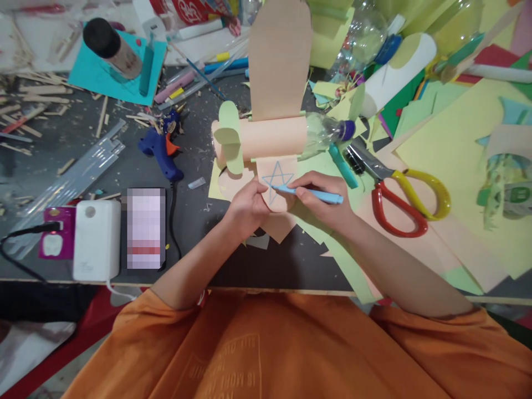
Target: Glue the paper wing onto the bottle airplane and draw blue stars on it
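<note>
Right hand point(322, 202) grips pen point(310, 193), tip apparently on star point(277, 180); left hand point(248, 208) clenched pinning wing point(277, 191): keep wing flat, strokes short.

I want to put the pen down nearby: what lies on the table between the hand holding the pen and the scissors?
In the head view, between the right hand and the scissors lies only overlapping cut paper, pale green and peach. The pen juts that way.
</note>
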Motion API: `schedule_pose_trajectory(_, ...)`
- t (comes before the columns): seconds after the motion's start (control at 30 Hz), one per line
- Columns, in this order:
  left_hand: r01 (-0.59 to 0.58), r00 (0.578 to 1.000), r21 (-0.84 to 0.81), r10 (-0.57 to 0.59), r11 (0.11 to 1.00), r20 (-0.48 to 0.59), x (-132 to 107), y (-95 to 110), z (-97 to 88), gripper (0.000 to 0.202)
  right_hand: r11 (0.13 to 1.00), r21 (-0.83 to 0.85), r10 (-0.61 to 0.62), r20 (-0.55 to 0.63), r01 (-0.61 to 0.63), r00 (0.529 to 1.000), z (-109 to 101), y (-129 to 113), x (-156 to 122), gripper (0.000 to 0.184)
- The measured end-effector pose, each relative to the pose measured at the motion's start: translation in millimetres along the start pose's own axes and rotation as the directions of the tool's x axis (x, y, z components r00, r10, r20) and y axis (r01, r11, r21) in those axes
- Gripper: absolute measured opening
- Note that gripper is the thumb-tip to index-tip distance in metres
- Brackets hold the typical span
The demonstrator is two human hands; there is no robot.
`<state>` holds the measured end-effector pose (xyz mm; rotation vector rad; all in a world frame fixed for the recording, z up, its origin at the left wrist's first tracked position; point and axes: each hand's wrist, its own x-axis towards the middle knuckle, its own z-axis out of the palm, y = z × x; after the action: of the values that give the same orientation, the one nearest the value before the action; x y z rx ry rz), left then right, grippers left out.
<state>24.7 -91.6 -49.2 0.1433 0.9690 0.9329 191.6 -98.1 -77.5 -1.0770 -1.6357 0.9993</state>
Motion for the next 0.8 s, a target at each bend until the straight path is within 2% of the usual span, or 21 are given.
schedule_pose_trajectory(0.23, 0.008, 0.999, -0.051, -0.01, 0.999, -0.04, 1.7, -0.2, 6.2, 0.065, 0.998, 0.049, -0.034, -0.053, 0.037, 0.998, 0.1, -1.7, -0.3, 0.02)
schedule_pose_trajectory(0.47, -0.029, 0.999, -0.03, 0.03, 0.999, 0.038, 3.9, -3.9, -2.6, 0.065, 0.999, 0.028, 0.039, -0.093, -0.036, 0.995, -2.4, -2.3, 0.9, 0.022)
schedule_pose_trajectory(0.8, -0.029, 0.999, -0.017, 0.029, 0.999, 0.014, 4.9, -4.7, -5.7, 0.06, 0.999, 0.051, 0.018, -0.101, -0.013, 0.995, -2.7, -2.8, 0.5, 0.022)
